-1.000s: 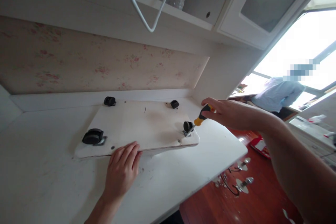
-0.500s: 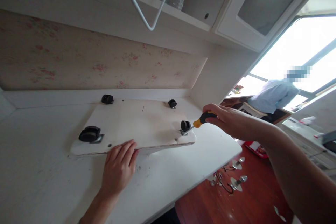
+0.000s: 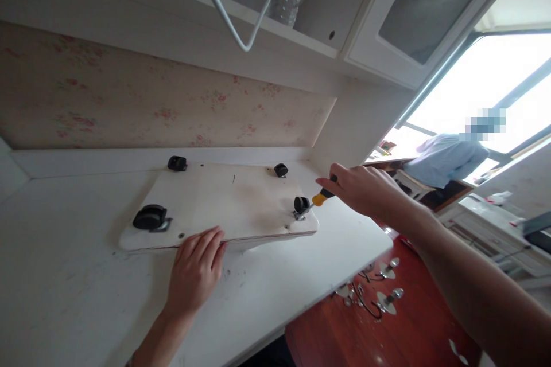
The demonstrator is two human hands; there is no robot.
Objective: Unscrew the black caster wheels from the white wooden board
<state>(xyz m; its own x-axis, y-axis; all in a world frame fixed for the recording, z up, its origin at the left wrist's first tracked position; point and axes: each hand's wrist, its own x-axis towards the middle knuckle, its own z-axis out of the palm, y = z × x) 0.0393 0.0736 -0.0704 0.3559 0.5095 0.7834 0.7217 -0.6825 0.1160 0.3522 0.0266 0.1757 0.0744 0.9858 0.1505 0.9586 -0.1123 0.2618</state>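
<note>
A white board (image 3: 241, 200) with rounded corners lies on the white countertop, black casters on its upper face. My left hand (image 3: 196, 264) holds the board's front edge, fingers together over the top and thumb at the rim. Wrapped in my right hand (image 3: 359, 186) is a screwdriver (image 3: 319, 199) with a yellow and black handle. Its shaft slants down to the metal plate of the front right caster (image 3: 302, 205); the tip is too small to make out. Other casters sit at the front left (image 3: 150, 217), back left (image 3: 176, 163) and back right (image 3: 281, 170).
A white cable (image 3: 245, 40) hangs from the cabinet shelf above, near a clear bottle (image 3: 287, 0). On the red floor (image 3: 327, 332), right of the countertop (image 3: 267, 287), lies a lamp fixture (image 3: 387, 298) with curved arms. A person (image 3: 447, 160) sits by the window.
My right hand has shifted slightly left and up, turning around the screwdriver handle. The left hand stays on the board's edge. The view has moved a little.
</note>
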